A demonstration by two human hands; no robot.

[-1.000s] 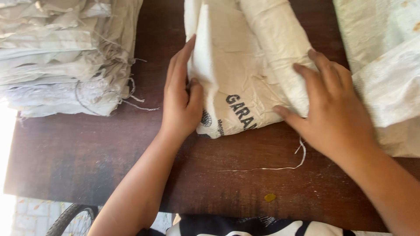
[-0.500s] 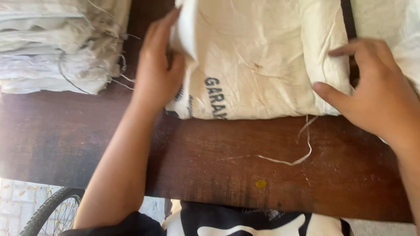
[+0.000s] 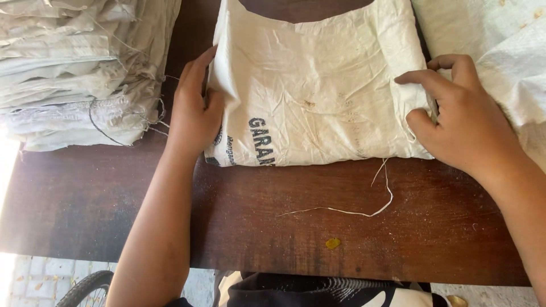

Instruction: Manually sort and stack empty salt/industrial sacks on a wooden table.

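Folded white sack (image 3: 318, 85) flat on table (image 3: 341, 227), right of the sack pile (image 3: 79, 68). Left hand (image 3: 196, 111) pinches its left edge; right hand (image 3: 460, 116) pinches the right. Risk: slick weave slips, fold springs open; loose thread (image 3: 364, 211) may snag.

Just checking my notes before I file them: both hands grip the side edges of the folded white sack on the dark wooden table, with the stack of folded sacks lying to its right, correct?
Not quite: the head view shows the stack of folded sacks to its left.
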